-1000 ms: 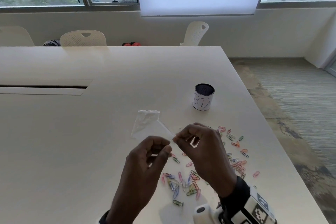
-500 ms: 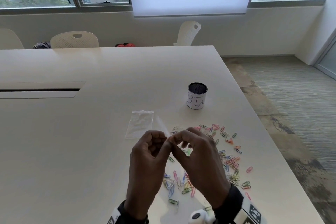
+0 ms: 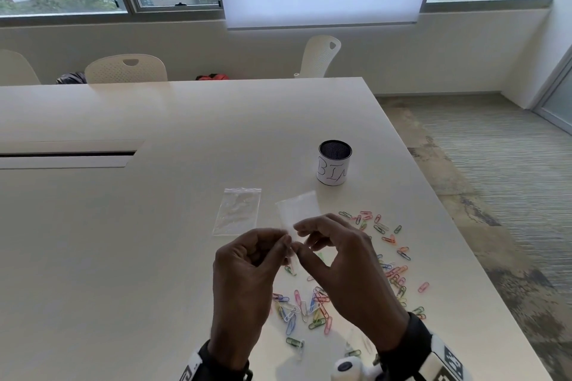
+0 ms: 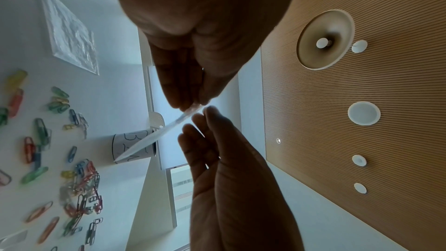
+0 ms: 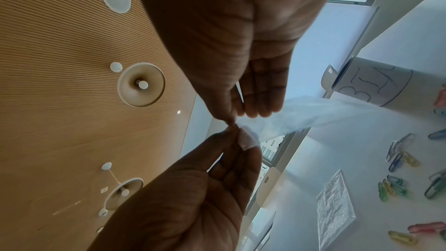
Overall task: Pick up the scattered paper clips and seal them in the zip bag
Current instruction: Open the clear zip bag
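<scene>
I hold a clear zip bag (image 3: 298,209) above the table, its far end pointing away toward the cup. My left hand (image 3: 280,244) pinches the bag's near edge between thumb and fingertips, as the left wrist view shows on the zip bag (image 4: 149,136). My right hand (image 3: 301,238) meets it fingertip to fingertip and pinches the same edge. In the right wrist view the zip bag (image 5: 313,114) stretches away from both hands. Coloured paper clips (image 3: 312,306) lie scattered on the table below and right of my hands.
A second clear bag (image 3: 238,210) lies flat on the white table (image 3: 139,241) left of the held one. A dark cup labelled "BIN" (image 3: 334,164) stands behind the clips. The table's right edge runs close beside the clips, and chairs stand at the far side.
My hands came together at the bag's near edge. The held bag swung from pointing far left, over the flat bag, to pointing straight away toward the cup.
</scene>
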A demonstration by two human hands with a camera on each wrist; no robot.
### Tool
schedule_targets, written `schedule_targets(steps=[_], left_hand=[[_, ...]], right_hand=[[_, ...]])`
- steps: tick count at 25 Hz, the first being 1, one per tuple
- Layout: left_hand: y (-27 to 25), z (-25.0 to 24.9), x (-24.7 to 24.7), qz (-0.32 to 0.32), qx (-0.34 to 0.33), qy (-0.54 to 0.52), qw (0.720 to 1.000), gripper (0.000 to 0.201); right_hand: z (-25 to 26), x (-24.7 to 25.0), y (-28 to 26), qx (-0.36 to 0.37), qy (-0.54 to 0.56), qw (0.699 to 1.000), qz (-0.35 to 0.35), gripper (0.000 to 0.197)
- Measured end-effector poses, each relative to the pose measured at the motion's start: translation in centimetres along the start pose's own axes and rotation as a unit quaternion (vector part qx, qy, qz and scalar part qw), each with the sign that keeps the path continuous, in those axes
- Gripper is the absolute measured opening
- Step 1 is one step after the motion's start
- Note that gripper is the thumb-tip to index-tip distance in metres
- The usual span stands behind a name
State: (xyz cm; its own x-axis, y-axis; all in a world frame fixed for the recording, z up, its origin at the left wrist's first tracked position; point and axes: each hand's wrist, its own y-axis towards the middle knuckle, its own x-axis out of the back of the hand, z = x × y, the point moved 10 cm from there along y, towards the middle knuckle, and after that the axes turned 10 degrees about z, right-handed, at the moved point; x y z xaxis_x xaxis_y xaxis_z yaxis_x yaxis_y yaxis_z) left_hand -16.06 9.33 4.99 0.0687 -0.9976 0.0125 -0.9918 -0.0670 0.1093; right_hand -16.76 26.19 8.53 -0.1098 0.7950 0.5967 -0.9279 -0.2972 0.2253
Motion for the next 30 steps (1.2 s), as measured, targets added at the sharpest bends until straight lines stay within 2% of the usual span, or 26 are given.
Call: schedule_targets(steps=[4,8,15,21,28,30], left_hand=[[0.2,-0.3,-0.3,0.022,-0.008,0.008,1.000,0.011],[0.3,-0.4,-0.4,0.034,-0.009,-0.010,0.999,0.007],[0.6,-0.3,-0.4,0.045,-0.008,-0.021,0.999,0.006],[0.5,0.3,-0.6,0.050,0.001,-0.031,0.998,0.002],[0.5,1.3,-0.3,0.031,0.025,0.011,0.999,0.006],[0.6,0.9,-0.1,0.035,0.014,0.059,0.998,0.007]], right_hand=[[-0.3,-0.6,0.2,0.004,0.066,0.997,0.038,0.031],[0.0,-0.8,0.1,0.015,0.057,0.996,0.062,0.030],[-1.0,-1.5,0.1,-0.007,0.116,0.991,0.061,0.011],[-2.3,-1.8,0.1,-0.046,0.148,0.987,0.038,0.005],[-2.7,-1.8,0.0,-0.053,0.145,0.988,0.018,0.002],[-2.7,-2.0,0.1,-0.056,0.145,0.988,0.019,0.002]])
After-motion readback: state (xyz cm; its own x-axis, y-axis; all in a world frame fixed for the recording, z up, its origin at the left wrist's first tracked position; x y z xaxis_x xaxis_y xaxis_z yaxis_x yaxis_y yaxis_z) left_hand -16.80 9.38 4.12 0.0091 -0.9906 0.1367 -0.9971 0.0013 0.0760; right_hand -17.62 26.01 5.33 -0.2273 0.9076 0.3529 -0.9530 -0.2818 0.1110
